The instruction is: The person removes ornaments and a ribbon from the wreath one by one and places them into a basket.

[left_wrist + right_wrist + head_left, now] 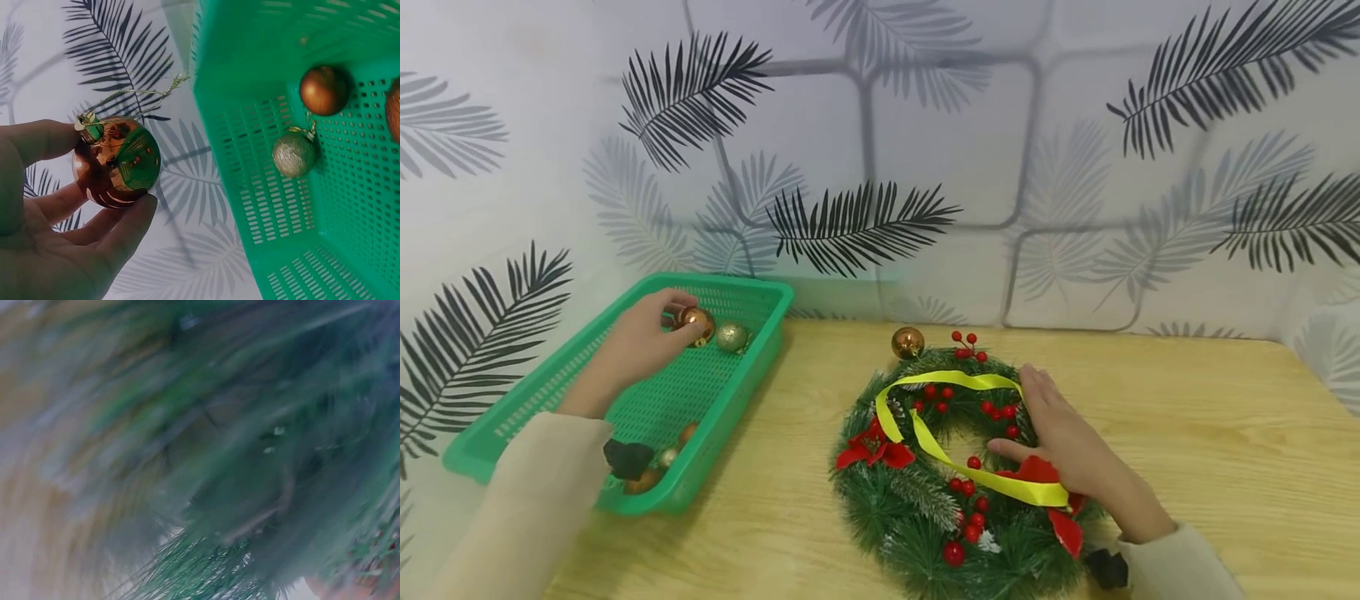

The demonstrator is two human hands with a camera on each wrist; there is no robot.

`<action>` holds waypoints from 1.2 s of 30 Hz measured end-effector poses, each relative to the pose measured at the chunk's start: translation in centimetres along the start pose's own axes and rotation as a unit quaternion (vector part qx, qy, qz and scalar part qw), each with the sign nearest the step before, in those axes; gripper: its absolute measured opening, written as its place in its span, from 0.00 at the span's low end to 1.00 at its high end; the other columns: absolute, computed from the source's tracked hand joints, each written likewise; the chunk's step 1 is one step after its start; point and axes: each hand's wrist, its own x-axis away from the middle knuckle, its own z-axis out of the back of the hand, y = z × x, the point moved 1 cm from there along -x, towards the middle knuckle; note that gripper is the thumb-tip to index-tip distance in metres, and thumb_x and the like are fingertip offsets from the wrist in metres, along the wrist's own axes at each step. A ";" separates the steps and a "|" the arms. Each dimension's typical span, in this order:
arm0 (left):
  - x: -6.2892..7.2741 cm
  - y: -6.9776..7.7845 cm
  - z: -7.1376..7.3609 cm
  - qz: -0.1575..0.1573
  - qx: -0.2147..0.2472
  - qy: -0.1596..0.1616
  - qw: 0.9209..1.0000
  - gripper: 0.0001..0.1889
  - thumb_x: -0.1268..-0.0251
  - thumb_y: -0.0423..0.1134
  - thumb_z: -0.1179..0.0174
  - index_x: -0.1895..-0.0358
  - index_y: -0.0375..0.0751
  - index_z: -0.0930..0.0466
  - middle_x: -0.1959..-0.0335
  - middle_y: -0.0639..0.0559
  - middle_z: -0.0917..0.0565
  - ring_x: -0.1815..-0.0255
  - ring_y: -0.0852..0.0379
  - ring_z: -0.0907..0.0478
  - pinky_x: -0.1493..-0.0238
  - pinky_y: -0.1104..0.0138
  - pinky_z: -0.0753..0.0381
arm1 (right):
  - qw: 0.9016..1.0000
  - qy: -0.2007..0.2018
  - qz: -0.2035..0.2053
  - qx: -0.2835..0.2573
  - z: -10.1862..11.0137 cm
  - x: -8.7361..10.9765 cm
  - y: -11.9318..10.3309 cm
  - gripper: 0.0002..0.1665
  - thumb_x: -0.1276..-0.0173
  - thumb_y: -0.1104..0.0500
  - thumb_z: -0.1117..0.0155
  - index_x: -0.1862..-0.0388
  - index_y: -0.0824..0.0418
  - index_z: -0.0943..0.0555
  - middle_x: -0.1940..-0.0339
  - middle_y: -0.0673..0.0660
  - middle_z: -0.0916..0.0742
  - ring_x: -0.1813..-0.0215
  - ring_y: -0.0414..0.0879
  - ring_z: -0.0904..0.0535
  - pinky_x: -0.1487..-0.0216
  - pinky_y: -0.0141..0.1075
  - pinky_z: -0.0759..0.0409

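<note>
Over the far end of the green basket (737,408), my left hand (643,337) pinches a shiny copper Christmas ball (119,162) between thumb and fingers. A gold string loop trails from the ball's cap. My right hand (1067,433) rests with fairly straight fingers on the right side of a green wreath (880,492). Red berries (973,525) and red flowers (874,446) decorate the wreath, and a yellow ribbon (958,471) lies loosely across it. Blurred green needles (250,456) fill most of the right wrist view.
A glittery gold ball (732,337) lies in the basket, with several more balls at its near end. Another copper ball (907,342) sits at the wreath's far edge on the wooden table (1210,417). A leaf-patterned cloth (940,167) hangs behind.
</note>
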 end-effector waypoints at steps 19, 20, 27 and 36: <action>0.8 -2.2 -0.9 -0.009 -0.030 -0.030 0.999 0.24 0.30 0.44 0.48 0.42 0.25 0.32 0.48 0.27 0.24 0.49 0.34 0.24 0.57 0.49 0.21 | 1.000 -0.003 -0.012 0.002 -0.4 0.1 -0.4 0.63 0.37 0.33 0.42 0.23 0.67 0.64 0.23 0.71 0.52 0.24 0.69 0.56 0.34 0.64 0.41; 0.7 -2.2 -1.0 -0.010 -0.029 -0.031 0.999 0.25 0.30 0.45 0.48 0.42 0.25 0.32 0.48 0.27 0.24 0.49 0.34 0.24 0.57 0.49 0.21 | 1.000 -0.002 -0.012 0.004 -0.3 0.1 -0.4 0.63 0.37 0.33 0.42 0.23 0.67 0.64 0.23 0.71 0.52 0.24 0.69 0.56 0.34 0.64 0.41; 0.6 -2.1 -1.5 -0.007 -0.028 -0.034 0.999 0.24 0.30 0.45 0.47 0.42 0.27 0.31 0.47 0.27 0.25 0.50 0.34 0.24 0.59 0.50 0.20 | 1.000 0.008 0.000 0.011 -0.1 0.0 -0.2 0.63 0.37 0.35 0.41 0.23 0.68 0.63 0.23 0.71 0.52 0.24 0.68 0.56 0.33 0.63 0.42; 0.6 -2.1 -2.0 -0.004 -0.025 -0.040 0.999 0.24 0.31 0.45 0.46 0.42 0.28 0.31 0.47 0.29 0.23 0.49 0.36 0.24 0.59 0.52 0.20 | 1.000 0.014 -0.001 0.008 -0.3 0.1 0.0 0.63 0.37 0.34 0.42 0.23 0.67 0.63 0.23 0.70 0.51 0.24 0.68 0.56 0.33 0.63 0.41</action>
